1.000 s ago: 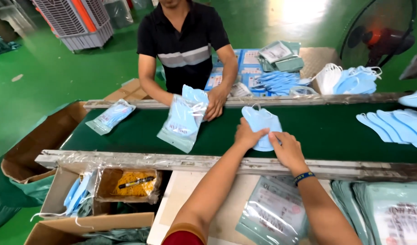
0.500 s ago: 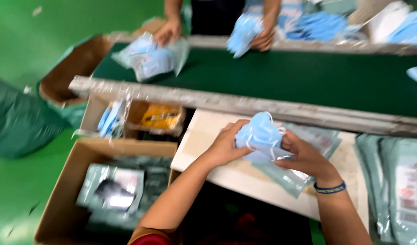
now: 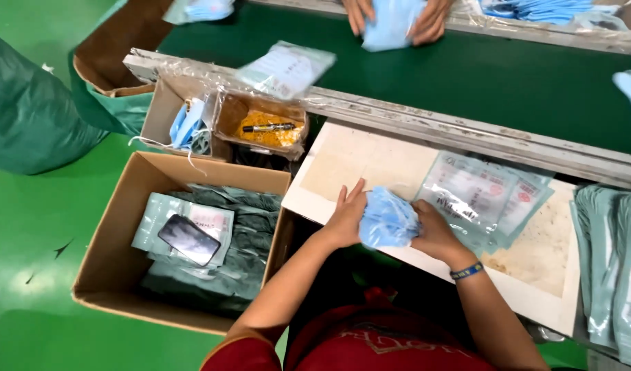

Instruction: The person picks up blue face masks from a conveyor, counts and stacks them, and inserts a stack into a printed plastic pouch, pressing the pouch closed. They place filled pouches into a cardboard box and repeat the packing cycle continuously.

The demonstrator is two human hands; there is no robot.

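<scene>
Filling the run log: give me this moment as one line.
left hand: holding stack of light-blue face masks | right hand: same stack | over: white worktable | beside: clear printed pouches

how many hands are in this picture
4: person's left hand and right hand on the blue masks; two co-worker hands across the belt.

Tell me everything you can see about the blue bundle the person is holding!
The blue bundle is a small stack of soft, light-blue face masks that look like thin pleated fabric. It is squeezed together, a bit crumpled, and sits at the near edge of the pale worktable. The left hand presses its left side and the right hand grips its right side. Clear plastic pouches lie just beside it.
</scene>
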